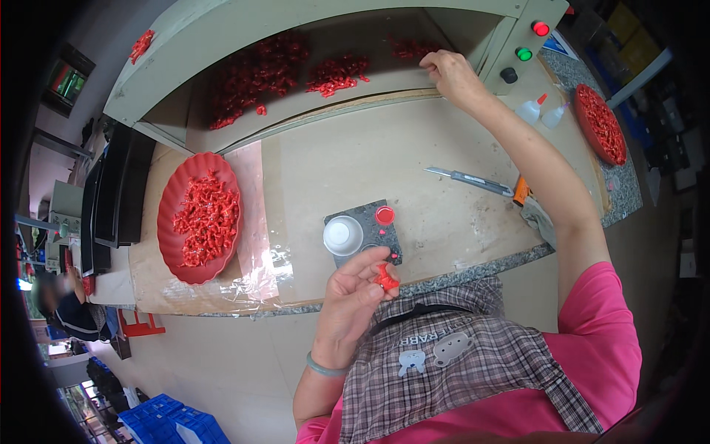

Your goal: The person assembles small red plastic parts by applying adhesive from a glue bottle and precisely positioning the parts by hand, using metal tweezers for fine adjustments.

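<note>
Between thumb and fingers, my left hand (pixel 349 294) pinches a small red figurine-like piece (pixel 387 279) near the table's front edge. My right hand (pixel 455 78) reaches to the open front of a grey-green metal cabinet (pixel 170 63). Its fingertips are bent together beside a small pile of red pieces (pixel 411 49); what they hold, if anything, is hidden. Two more red heaps lie inside, a middle one (pixel 336 75) and a larger one (pixel 259 70) to the left. Close to my left hand, a dark stone slab (pixel 370 213) carries a white cup (pixel 342 235) and a small round red paint dish (pixel 384 215).
A scalloped red tray (pixel 168 229) of red pieces stands at left, another red tray (pixel 592 129) at far right. A utility knife (pixel 473 180), a grey cloth (pixel 540 220) and squeeze bottles (pixel 529 111) lie rightward. Far left, another person (pixel 74 311) sits. Blue crates (pixel 159 418) stand below.
</note>
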{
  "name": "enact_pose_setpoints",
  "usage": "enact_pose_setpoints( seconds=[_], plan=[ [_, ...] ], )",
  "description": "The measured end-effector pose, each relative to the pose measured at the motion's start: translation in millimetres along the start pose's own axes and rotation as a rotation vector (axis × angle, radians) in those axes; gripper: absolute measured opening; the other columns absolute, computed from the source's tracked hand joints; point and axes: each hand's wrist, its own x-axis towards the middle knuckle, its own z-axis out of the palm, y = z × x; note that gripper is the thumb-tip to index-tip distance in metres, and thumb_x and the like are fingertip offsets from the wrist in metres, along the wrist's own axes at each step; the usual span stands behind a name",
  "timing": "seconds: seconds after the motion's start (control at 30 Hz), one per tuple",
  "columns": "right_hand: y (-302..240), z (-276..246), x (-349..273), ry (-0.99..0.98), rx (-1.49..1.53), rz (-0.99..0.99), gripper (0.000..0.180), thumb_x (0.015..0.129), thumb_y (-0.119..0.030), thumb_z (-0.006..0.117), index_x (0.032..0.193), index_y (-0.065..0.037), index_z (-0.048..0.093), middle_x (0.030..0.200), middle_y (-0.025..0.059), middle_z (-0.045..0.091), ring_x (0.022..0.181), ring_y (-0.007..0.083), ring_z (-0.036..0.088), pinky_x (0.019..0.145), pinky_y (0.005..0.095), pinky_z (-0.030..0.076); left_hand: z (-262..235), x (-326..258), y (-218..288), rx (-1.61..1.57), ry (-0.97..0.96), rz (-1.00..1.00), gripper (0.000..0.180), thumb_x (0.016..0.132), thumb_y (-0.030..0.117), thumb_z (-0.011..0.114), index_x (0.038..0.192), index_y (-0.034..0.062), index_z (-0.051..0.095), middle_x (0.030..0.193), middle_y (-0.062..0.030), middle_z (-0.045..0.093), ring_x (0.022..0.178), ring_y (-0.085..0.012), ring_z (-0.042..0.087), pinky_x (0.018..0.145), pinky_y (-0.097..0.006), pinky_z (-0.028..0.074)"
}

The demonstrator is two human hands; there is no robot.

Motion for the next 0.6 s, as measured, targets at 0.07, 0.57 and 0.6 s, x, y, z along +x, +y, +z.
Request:
enact_pose_setpoints(
  seconds=[0.07, 0.57, 0.6],
  plan=[
    [13.5, 9.3, 13.8, -0.04, -0.117, 0.028, 0.016, 0.083, 0.001, 0.056, 0.095, 0.0, 0.066, 0.093, 0.0184, 0.067, 0.09, 0.0357, 0.064, 0.079, 0.0425, 0.052, -2.6, -0.9, 0.5, 0.038, 0.016, 0.016, 0.034, 0.083, 0.0, 0.066, 0.116, -0.0008, 0.059, 0.102, -0.014, 0.064, 0.089, -0.0192, 0.064, 0.079, -0.027, 0.053],
    [41.8, 31.6, 28.7, -0.075, -0.444, 0.0, 0.022, 0.085, -0.009, 0.06, 0.107, -0.005, 0.062, 0.082, 0.0176, 0.067, 0.078, 0.0319, 0.067, 0.071, 0.0409, 0.055, -2.1, 1.9, 6.4, 0.104, -0.041, -0.026, 0.033, 0.091, 0.004, 0.058, 0.124, -0.0004, 0.052, 0.107, -0.0173, 0.064, 0.082, -0.0159, 0.062, 0.074, -0.025, 0.052],
    [22.6, 19.0, 22.1, -0.112, -0.111, 0.114, 0.019, 0.084, -0.006, 0.061, 0.103, -0.005, 0.064, 0.08, 0.0156, 0.067, 0.075, 0.027, 0.066, 0.07, 0.0371, 0.055, -2.4, -0.3, 5.9, 0.138, -0.021, -0.024, 0.033, 0.092, 0.004, 0.057, 0.124, -0.0008, 0.052, 0.107, -0.0163, 0.064, 0.082, -0.0154, 0.062, 0.073, -0.025, 0.052]
  ],
)
